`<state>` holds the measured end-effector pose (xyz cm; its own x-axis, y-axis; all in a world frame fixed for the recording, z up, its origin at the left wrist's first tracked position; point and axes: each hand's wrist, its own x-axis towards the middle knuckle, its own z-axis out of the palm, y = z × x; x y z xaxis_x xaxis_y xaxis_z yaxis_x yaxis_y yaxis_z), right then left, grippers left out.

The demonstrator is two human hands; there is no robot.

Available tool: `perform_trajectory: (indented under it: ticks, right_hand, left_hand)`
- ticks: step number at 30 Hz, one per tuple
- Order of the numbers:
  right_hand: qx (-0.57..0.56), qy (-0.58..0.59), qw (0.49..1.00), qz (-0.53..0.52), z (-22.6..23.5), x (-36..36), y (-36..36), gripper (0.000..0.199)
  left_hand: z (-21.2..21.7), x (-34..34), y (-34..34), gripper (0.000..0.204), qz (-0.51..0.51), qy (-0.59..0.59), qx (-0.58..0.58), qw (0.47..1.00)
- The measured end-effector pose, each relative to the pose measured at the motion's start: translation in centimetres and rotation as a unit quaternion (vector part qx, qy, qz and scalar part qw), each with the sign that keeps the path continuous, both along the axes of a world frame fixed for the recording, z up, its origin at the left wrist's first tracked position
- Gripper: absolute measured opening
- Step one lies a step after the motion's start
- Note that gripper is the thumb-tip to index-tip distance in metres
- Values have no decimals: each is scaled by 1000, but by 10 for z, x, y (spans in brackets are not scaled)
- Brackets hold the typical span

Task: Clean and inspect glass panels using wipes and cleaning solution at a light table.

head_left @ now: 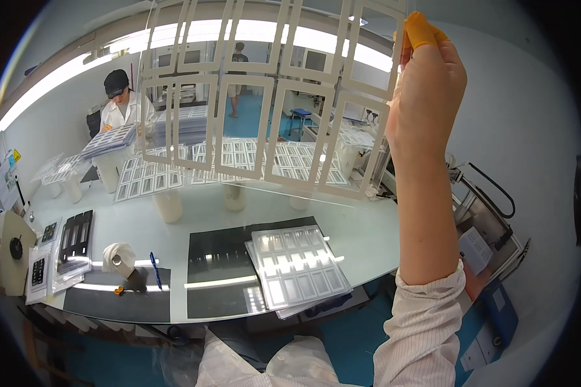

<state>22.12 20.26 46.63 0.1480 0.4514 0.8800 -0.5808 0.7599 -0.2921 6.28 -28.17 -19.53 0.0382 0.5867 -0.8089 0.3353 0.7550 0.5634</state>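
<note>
My right hand (pixel 430 90), with orange finger cots on its fingertips, is raised at the upper right. It grips the right edge of a clear plastic sheet (pixel 274 132) printed with rows of white rectangular frames. The sheet hangs upright above the table, its top cut off by the picture's edge, and the room shows through it. My left hand is not in view. Below, near the table's front edge, lies a stack of similar sheets (pixel 298 264), partly on a black mat (pixel 216 258).
More printed sheets (pixel 152 175) rest on white cylindrical supports (pixel 168 205) across the table. At left are a blue pen (pixel 155 271), a white roll (pixel 118 257) and black-patterned sheets (pixel 75 240). A co-worker (pixel 119 103) in a white coat and black cap stands beyond the sheets.
</note>
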Motion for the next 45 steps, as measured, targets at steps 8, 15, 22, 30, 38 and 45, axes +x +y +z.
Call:
perform_trajectory:
  ticks: [8, 15, 22, 30, 38, 45]
  right_hand:
    - [-24, 34, 999, -6, 3, 0, -8, 34]
    - [-1, -26, 999, -21, -10, -19, 0, 28]
    - [9, -116, 968, -223, -33, -21, -4, 34]
    - [47, -121, 970, -208, -46, -34, -2, 30]
    - [65, -165, 960, -217, -58, -31, 13, 34]
    - [60, -168, 950, -258, -70, -35, 22, 38]
  left_hand:
    - [-10, -25, 36, 54, -131, -68, -50, 988]
    - [275, -33, 175, 18, 124, 364, 281, 880]
    - [298, -138, 187, 12, 357, 602, 408, 587]
    - [287, -239, 189, 17, 313, 736, 302, 519]
    - [288, -276, 211, 15, 197, 778, 66, 592]
    - [337, -254, 196, 14, 359, 609, 237, 667]
